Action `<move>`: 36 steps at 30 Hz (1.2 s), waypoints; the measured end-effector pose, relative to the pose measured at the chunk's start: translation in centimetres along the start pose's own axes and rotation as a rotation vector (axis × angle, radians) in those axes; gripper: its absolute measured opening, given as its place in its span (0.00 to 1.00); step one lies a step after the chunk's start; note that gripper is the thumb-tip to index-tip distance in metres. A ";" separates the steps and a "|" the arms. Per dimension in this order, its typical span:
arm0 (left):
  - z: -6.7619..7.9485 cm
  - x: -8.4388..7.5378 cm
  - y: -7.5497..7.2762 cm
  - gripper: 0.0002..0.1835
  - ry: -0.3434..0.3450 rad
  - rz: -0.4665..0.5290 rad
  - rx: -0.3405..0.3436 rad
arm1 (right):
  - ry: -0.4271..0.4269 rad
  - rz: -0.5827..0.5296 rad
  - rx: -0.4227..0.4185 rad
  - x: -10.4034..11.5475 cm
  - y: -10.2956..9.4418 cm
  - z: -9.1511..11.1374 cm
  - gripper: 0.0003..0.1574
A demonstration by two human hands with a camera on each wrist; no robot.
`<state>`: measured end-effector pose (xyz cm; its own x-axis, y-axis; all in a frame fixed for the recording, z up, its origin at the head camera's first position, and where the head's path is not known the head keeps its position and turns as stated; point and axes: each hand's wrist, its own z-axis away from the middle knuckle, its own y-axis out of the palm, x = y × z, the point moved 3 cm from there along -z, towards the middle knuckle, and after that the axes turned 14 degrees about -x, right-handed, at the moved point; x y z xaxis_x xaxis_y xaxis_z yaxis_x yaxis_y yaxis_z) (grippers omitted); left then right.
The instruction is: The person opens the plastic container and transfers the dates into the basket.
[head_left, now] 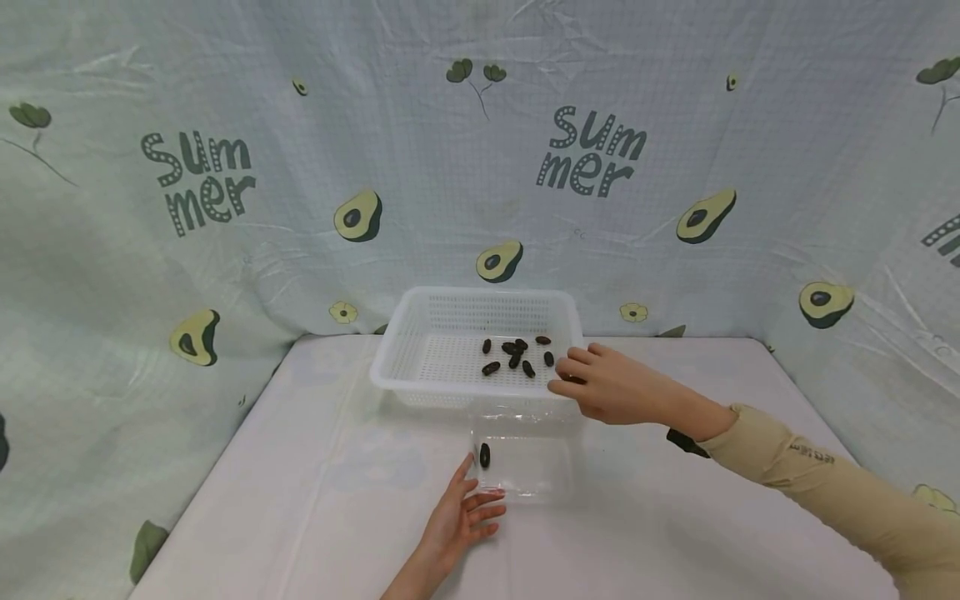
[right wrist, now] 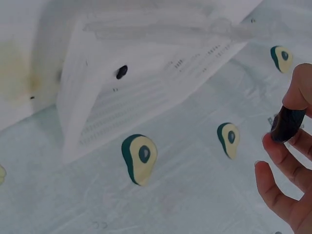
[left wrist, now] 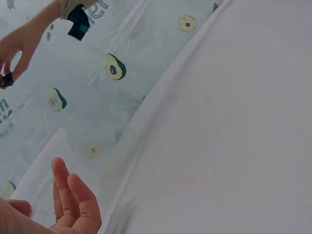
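My right hand (head_left: 611, 385) is over the front right corner of a white perforated basket (head_left: 427, 388). Between thumb and fingertips it pinches a dark, oval date (right wrist: 287, 124), seen best in the right wrist view. Several more dates (head_left: 491, 368) lie scattered in the right half of the basket. In front stands a clear plastic box (head_left: 528, 467) with one date (head_left: 485, 455) by its left side. My left hand (head_left: 453, 517) is at the box's near left corner, its fingers loosely extended, apparently touching the edge and holding nothing.
A white cloth covers the table (head_left: 360, 500). Hanging sheets printed with avocados (head_left: 358, 217) and lettering enclose the back and both sides, close behind the basket.
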<state>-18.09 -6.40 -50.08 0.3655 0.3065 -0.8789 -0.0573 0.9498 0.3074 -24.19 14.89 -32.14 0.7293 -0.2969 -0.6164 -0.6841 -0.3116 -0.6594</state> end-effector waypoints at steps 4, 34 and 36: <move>0.0 0.0 0.0 0.29 0.008 -0.001 0.003 | 0.043 -0.029 -0.029 -1.6 0.5 -0.5 0.23; 0.0 -0.1 0.2 0.30 0.010 0.005 -0.001 | 0.180 -0.023 0.110 -8.2 14.3 -4.7 0.10; 0.0 0.0 0.3 0.30 0.011 0.003 0.000 | 0.180 -0.031 0.109 -8.1 14.9 -5.0 0.11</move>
<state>-18.10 -6.14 -49.97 0.3553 0.3102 -0.8818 -0.0582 0.9489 0.3103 -40.25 8.12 -34.81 0.7310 -0.4484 -0.5145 -0.6496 -0.2263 -0.7258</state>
